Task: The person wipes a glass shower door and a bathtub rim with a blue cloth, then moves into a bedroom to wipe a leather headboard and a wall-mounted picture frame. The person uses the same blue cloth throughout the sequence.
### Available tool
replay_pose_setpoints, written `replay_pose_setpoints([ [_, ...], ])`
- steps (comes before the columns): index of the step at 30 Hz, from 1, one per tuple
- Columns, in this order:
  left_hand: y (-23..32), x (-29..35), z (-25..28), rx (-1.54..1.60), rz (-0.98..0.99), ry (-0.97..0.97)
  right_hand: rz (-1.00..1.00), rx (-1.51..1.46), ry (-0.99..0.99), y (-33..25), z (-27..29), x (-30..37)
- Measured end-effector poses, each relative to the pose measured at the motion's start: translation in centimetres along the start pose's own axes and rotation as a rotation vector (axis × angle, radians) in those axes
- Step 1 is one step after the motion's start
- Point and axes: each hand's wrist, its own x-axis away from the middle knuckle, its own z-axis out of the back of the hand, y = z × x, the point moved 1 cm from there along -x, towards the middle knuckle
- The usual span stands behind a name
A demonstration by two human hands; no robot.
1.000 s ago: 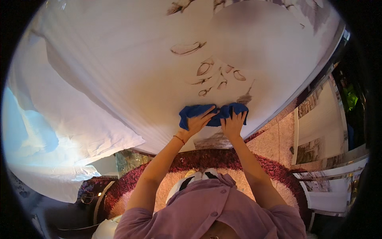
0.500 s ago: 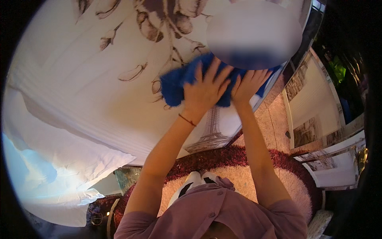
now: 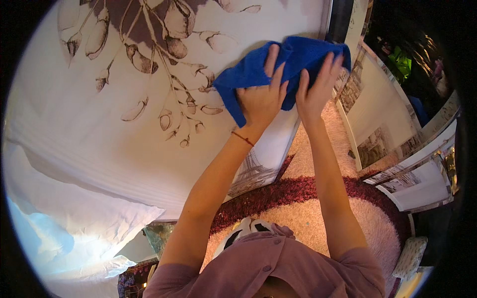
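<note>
A crumpled blue cloth [image 3: 298, 64] lies against a large white panel [image 3: 89, 134] printed with brown-grey flower buds. My left hand [image 3: 263, 97] presses the cloth onto the panel, its fingers partly tucked into the folds. Farther right, my right hand [image 3: 319, 92] holds the cloth's right part at the panel's side edge, fingers stretched up over it. A thin red string bracelet [image 3: 242, 138] circles my left wrist. Below my left hand, a printed tower [image 3: 251, 169] shows on the panel's lower corner.
A pink shaggy rug [image 3: 278, 213] with a dark red band covers the floor below. To the right stand more printed panels [image 3: 380, 119], some at an angle. White and light-blue fabric [image 3: 89, 238] hangs at lower left. A green leafy thing [image 3: 400, 63] shows in the dark far right.
Both hands and the cloth have moved up and right relative to the printed buds, and the cloth now reaches the panel's dark side edge. The view has shifted too.
</note>
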Motion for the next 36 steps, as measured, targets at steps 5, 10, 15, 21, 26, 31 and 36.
replay_pose_setpoints([
  [5,1.5,3.4,-4.8,0.016,-0.063,-0.285,0.080,0.129,-0.013,3.8,-1.5,3.9],
  [10,1.3,13.7,-5.7,0.047,-0.075,-0.451,-0.202,0.156,-0.495,3.4,1.3,16.5],
  [15,-4.5,21.1,-4.2,0.253,0.051,-0.532,-0.192,0.118,-0.358,-2.7,1.7,16.5],
  [21,-7.2,5.0,8.4,-0.309,0.289,0.047,-0.034,-0.232,-0.115,-9.2,-4.5,4.3],
  [26,-9.8,8.9,10.0,-0.560,0.216,0.019,0.137,-0.156,-0.205,-13.6,-7.7,9.7],
  [31,-9.3,26.5,8.1,-0.424,0.387,-0.519,0.288,-0.224,-0.843,-13.4,-5.4,25.5],
  [36,-9.2,34.5,11.0,-0.333,0.584,-0.546,0.490,-0.506,-0.876,-14.1,-4.7,31.8],
])
